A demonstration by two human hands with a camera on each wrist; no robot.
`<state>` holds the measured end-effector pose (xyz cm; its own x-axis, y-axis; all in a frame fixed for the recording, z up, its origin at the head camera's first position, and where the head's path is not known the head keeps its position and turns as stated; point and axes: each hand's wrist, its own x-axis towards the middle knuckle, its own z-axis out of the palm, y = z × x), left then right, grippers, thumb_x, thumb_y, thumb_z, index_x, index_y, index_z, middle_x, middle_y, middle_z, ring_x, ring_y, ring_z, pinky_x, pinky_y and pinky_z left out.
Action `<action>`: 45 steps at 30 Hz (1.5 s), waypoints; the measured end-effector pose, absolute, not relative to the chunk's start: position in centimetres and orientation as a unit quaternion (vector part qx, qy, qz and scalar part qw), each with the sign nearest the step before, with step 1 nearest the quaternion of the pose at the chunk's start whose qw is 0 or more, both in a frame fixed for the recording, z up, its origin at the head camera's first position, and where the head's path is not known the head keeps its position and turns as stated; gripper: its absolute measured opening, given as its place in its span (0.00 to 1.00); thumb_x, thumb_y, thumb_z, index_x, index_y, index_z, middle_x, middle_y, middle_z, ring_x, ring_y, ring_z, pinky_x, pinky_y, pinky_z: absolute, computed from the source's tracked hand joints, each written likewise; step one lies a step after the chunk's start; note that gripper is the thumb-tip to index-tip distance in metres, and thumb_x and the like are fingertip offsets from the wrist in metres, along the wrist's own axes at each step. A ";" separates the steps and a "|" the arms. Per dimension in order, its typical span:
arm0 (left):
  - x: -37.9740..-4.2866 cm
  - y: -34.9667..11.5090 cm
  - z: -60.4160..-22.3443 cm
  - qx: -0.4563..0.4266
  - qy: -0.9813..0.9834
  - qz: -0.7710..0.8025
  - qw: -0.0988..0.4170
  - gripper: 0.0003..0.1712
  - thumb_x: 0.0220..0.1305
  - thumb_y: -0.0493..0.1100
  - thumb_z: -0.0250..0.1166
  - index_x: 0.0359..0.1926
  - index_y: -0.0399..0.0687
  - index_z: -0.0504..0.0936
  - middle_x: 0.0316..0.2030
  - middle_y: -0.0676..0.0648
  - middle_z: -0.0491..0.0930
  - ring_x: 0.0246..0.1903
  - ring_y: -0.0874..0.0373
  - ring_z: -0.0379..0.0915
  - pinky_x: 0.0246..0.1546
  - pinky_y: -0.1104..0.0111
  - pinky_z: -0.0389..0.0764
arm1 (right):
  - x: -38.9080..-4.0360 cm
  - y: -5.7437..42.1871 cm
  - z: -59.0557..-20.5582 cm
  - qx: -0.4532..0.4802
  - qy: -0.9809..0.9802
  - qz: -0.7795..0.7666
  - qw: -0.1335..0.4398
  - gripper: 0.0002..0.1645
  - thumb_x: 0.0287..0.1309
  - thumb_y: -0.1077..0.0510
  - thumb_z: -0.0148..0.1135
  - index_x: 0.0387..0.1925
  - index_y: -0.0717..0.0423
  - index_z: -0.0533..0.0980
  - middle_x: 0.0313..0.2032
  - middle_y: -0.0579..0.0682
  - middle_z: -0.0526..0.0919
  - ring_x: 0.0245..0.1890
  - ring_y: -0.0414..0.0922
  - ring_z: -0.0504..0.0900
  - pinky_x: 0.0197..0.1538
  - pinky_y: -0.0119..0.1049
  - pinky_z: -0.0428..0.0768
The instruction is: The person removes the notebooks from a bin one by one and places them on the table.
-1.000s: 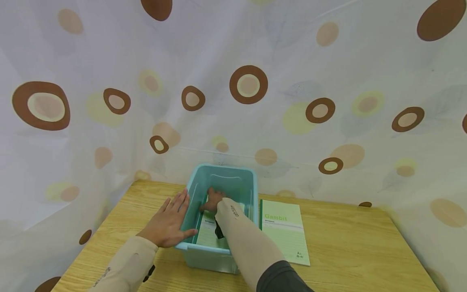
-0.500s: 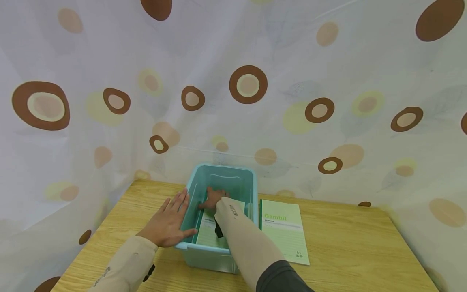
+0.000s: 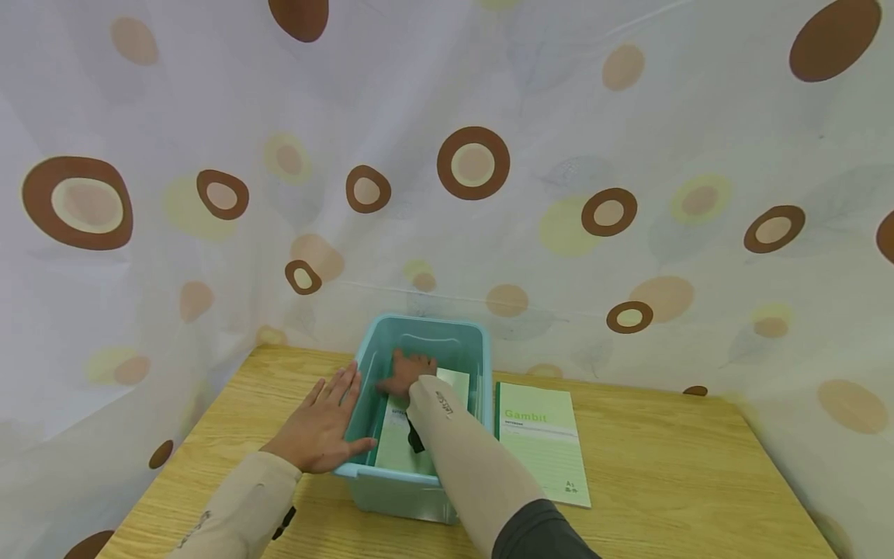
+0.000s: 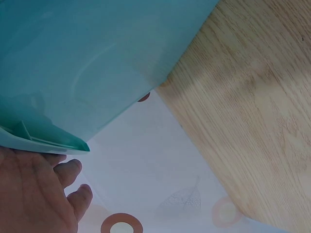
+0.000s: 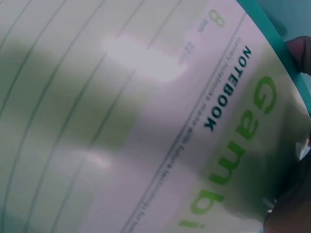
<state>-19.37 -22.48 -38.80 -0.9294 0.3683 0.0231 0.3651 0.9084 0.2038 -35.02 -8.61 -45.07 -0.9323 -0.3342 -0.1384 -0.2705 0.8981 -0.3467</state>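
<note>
My left hand (image 3: 317,431) rests with spread, straight fingers on the left rim of a light blue plastic bin (image 3: 398,497). In the left wrist view its fingers (image 4: 68,172) lie along the underside of the bin's rim (image 4: 43,147). Reaching down into the bin, my right hand (image 3: 405,374) grips the far end of a pale green notebook (image 3: 398,446) with a dark green spine. That notebook (image 5: 146,121) bows in the right wrist view, its "Gambit" lettering visible, with a fingertip (image 5: 300,54) at the spine. My right forearm covers part of the cover in the head view.
A second Gambit notebook (image 3: 541,442) lies flat on the wooden table (image 3: 663,466), just right of the bin. Behind the table hangs a white sheet (image 3: 419,93) with brown and yellow spots, which also closes off both sides.
The right hand has shifted slightly up and away, and the far end of the notebook has risen with it inside the bin. The left hand stays on the rim.
</note>
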 end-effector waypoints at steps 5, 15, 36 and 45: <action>-19.3 -22.3 -38.7 0.188 0.977 0.104 0.010 0.52 0.64 0.61 0.59 0.71 0.26 0.50 0.73 0.32 0.44 0.72 0.36 0.42 0.69 0.44 0.47 | -34.7 -8.5 -44.1 -0.159 0.974 -0.151 0.059 0.45 0.57 0.36 0.62 0.70 0.51 0.61 0.61 0.59 0.73 0.60 0.58 0.70 0.61 0.55 0.62; -19.5 -22.2 -39.0 0.183 0.977 0.106 0.012 0.52 0.64 0.58 0.61 0.72 0.27 0.48 0.74 0.33 0.43 0.72 0.37 0.40 0.69 0.44 0.45 | -34.5 -8.4 -42.7 -0.167 0.978 -0.124 -0.012 0.41 0.58 0.37 0.59 0.68 0.49 0.63 0.59 0.59 0.74 0.60 0.56 0.70 0.61 0.54 0.64; -19.3 -22.2 -39.0 0.191 0.975 0.114 0.012 0.52 0.64 0.59 0.61 0.71 0.24 0.50 0.73 0.31 0.43 0.71 0.35 0.42 0.69 0.43 0.46 | -33.8 -7.1 -35.5 -0.182 0.970 -0.102 -0.121 0.28 0.58 0.42 0.55 0.57 0.49 0.68 0.45 0.56 0.76 0.46 0.53 0.71 0.54 0.50 0.65; -19.3 -22.2 -39.1 0.190 0.976 0.108 0.006 0.53 0.63 0.61 0.61 0.71 0.25 0.50 0.73 0.31 0.43 0.71 0.36 0.43 0.69 0.43 0.47 | -33.1 -5.2 -29.7 -0.170 0.962 -0.121 -0.176 0.24 0.57 0.39 0.56 0.45 0.51 0.69 0.34 0.52 0.73 0.36 0.50 0.69 0.46 0.46 0.67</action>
